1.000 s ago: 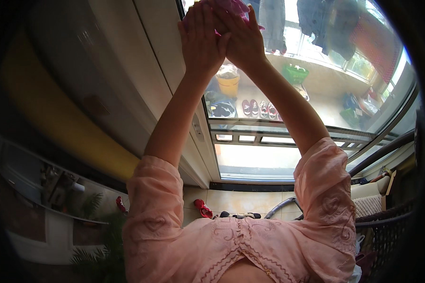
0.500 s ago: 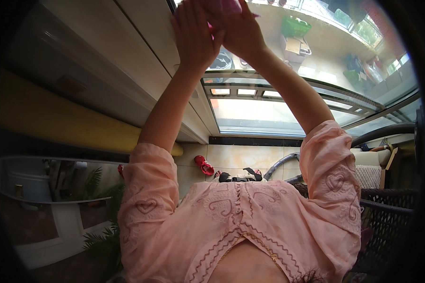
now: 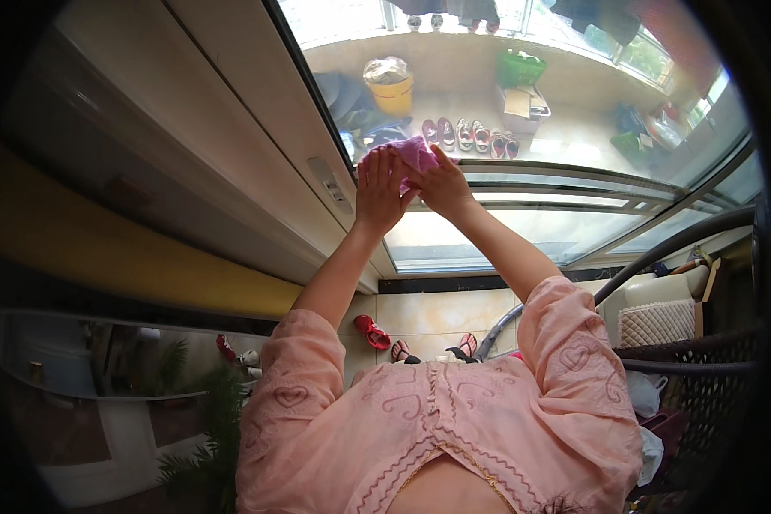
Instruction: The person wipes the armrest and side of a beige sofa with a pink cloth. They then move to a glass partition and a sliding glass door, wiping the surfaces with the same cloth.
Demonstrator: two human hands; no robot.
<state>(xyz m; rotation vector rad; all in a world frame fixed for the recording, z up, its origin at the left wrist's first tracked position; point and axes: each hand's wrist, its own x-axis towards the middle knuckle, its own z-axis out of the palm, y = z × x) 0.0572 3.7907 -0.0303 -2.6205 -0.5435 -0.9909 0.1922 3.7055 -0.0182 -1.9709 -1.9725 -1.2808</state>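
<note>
Both my hands hold a pink-purple cloth (image 3: 415, 154) against the glass door pane (image 3: 454, 86), close to its left frame. My left hand (image 3: 381, 193) presses on the cloth's left part, its fingers side by side and pointing up. On the right part, my right hand (image 3: 441, 184) grips the cloth, and its fingertips are partly hidden by the folds. The two hands meet at the thumbs. Just left of my left hand, a recessed handle (image 3: 329, 183) sits in the light door frame (image 3: 270, 128).
Behind the glass are a yellow bucket (image 3: 391, 92), several shoes (image 3: 467, 135) and a green basket (image 3: 520, 68). A red shoe (image 3: 371, 331) lies on the tiled floor below. At right, a grey curved tube (image 3: 685, 244) passes a dark woven chair (image 3: 702, 411). A plant (image 3: 201, 445) stands lower left.
Both hands have slid the cloth down the glass, from the top edge of the view to beside the door handle. More of the space behind the glass now shows.
</note>
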